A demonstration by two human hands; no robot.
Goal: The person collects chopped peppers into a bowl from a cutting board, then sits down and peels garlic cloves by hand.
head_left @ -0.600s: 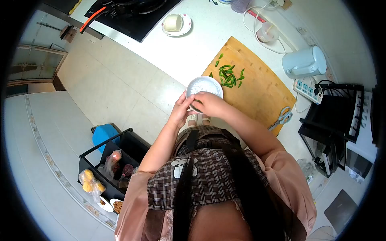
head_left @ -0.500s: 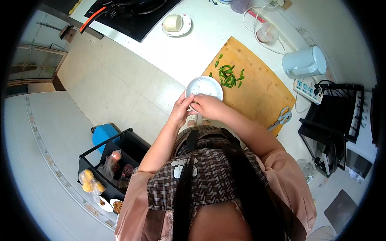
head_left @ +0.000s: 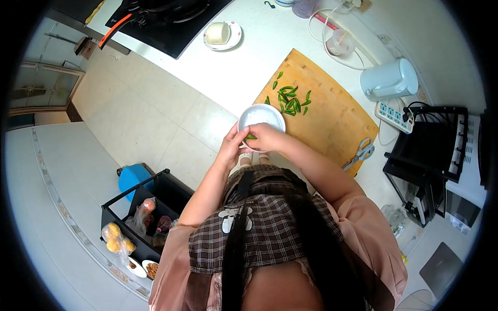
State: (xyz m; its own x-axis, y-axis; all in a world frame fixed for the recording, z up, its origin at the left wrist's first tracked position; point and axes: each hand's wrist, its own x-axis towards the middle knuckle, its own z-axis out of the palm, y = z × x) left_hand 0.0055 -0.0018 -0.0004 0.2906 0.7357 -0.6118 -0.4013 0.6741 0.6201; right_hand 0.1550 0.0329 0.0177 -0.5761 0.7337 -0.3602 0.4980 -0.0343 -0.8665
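Left hand [head_left: 230, 145]: clasps white bowl [head_left: 279, 117], near side partly covered
Right hand [head_left: 264, 137]: grip hidden; cannot tell whether pinching green chili [head_left: 251, 137]

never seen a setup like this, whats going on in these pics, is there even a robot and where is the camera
There's no robot: these are a person's bare left hand and right hand. Every picture comes from one camera worn on the head, looking forward and down. The hands meet at the near rim of a white bowl, with a green pepper at the fingers; which hand grips it is hard to tell. On the counter, a wooden board carries more green peppers and scissors. Beyond sits a plate with a pale block.
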